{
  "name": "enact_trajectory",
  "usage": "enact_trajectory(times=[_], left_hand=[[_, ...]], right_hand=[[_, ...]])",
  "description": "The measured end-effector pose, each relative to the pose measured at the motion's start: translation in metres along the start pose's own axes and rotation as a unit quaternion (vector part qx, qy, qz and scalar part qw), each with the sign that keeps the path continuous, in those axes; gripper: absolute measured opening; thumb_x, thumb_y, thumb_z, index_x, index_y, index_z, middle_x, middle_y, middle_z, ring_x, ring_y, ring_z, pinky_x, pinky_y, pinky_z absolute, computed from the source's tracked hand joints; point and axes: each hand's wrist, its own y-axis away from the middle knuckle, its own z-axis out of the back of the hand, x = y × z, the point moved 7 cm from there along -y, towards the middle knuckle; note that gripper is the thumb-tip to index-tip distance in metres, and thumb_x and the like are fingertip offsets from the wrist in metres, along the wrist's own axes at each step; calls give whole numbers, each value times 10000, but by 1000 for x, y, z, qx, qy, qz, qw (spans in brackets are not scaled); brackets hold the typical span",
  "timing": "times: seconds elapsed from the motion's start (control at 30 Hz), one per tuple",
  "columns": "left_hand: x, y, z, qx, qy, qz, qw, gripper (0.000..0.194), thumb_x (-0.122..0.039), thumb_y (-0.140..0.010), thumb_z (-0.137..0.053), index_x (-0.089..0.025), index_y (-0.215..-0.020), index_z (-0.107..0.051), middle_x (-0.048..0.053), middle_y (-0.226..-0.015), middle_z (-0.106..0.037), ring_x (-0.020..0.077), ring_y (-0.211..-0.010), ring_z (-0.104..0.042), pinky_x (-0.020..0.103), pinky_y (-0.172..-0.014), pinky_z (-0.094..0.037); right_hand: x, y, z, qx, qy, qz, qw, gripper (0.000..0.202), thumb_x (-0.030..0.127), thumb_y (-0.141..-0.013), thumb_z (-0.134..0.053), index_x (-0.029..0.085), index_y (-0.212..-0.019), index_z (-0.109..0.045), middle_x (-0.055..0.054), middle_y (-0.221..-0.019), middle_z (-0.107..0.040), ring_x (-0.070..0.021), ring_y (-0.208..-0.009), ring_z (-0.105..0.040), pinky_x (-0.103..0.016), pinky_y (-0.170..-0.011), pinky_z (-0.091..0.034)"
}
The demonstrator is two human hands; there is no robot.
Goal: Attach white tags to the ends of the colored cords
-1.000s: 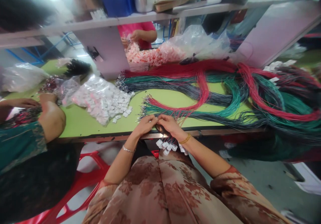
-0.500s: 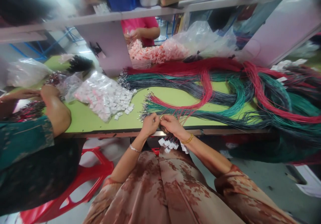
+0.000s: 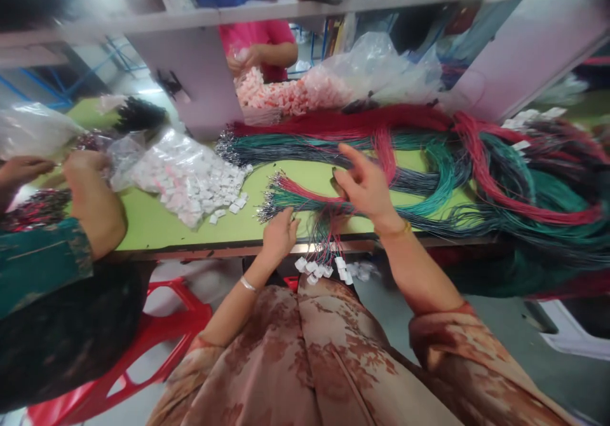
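My left hand (image 3: 279, 236) is at the table's front edge, just below the metal-tipped ends of the near wire bundle; its fingers are curled and what they may hold is too small to tell. Raised over the red, green and dark wires (image 3: 328, 202), my right hand (image 3: 365, 187) has its index finger stretched out and the thumb apart, with nothing seen in it. Between the hands, thin wires with white connectors (image 3: 314, 268) hang over the edge towards my lap. A second bundle with red wires (image 3: 343, 121) lies farther back.
A plastic bag of white connectors (image 3: 183, 178) lies left of the wires on the green table (image 3: 164, 230). At the left, a person's arms (image 3: 95, 203) reach over the table. Behind, a person in pink handles pinkish parts (image 3: 295, 95). A red stool (image 3: 176, 324) stands below.
My hands have moved apart: the right one rose up and right over the wires and opened, while the left shifted slightly. More of the hanging wires shows between them. The whole view has shifted a little.
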Motion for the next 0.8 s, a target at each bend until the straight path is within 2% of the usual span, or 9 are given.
enact_trajectory(times=[0.1,0.2,0.27,0.4,0.47,0.53,0.57,0.67,0.8], left_hand=[[-17,26,-4,10,-54,-53,997,255,-355,-935,-424,-183,-895,-607,107,-898,-618,215,-874,-557,309,-740,-403],[-34,46,-12,22,-48,-105,993,291,-386,-945,-415,-185,-1015,-614,107,-932,-624,206,-865,-565,308,-738,-414],[-42,53,-18,35,-36,-139,989,323,-425,-940,-424,-192,-1062,-611,101,-908,-629,201,-845,-573,302,-711,-413],[-48,57,-25,60,-55,-168,983,465,-570,-872,-474,-172,-1058,-628,105,-786,-612,217,-791,-578,315,-677,-408],[-52,58,-23,60,-52,-183,980,577,-658,-808,-500,-158,-1063,-630,127,-825,-625,240,-816,-587,339,-711,-421],[-56,60,-16,47,-23,-200,978,642,-708,-754,-527,-165,-1080,-628,157,-954,-638,275,-916,-592,376,-787,-432],[-55,60,-11,35,-3,-201,979,633,-705,-749,-539,-177,-1087,-627,164,-1019,-633,290,-975,-585,394,-829,-431],[-28,51,16,-32,39,-125,991,430,-558,-846,-523,-203,-1061,-636,160,-1092,-617,287,-1065,-556,418,-913,-414],[53,26,63,-153,-38,64,985,284,-280,-922,-404,-170,-1053,-631,166,-1104,-586,271,-1066,-521,414,-927,-406]], right_hand=[[-42,-47,19,-70,318,15,945,421,403,-908,-432,124,-1188,-577,-120,-872,-669,-224,-781,-596,-320,-684,-424],[-86,-70,10,0,481,-21,876,352,348,-882,-476,106,-1093,-621,-172,-958,-647,-260,-842,-594,-324,-697,-404],[-96,-72,3,19,518,-33,855,360,339,-875,-488,115,-1128,-611,-191,-1022,-614,-260,-842,-586,-322,-687,-395],[-61,-54,-23,-4,486,42,873,331,306,-899,-458,133,-1133,-616,-187,-1084,-570,-251,-864,-566,-322,-701,-384],[-40,-38,-58,75,424,123,894,275,289,-922,-425,167,-1024,-650,-133,-1018,-598,-222,-849,-559,-308,-719,-383],[-30,-20,-95,167,376,187,892,238,291,-909,-464,187,-1001,-657,-103,-987,-614,-205,-834,-550,-295,-720,-380],[-30,-14,-106,179,377,197,887,233,291,-898,-485,183,-1009,-658,-107,-990,-616,-209,-833,-545,-297,-713,-376],[-44,-7,-124,174,389,201,882,217,264,-894,-487,165,-956,-670,-116,-941,-622,-217,-830,-535,-304,-711,-362],[-59,-9,-126,159,370,217,889,227,267,-911,-465,167,-887,-668,-101,-887,-624,-211,-814,-527,-304,-716,-348]])
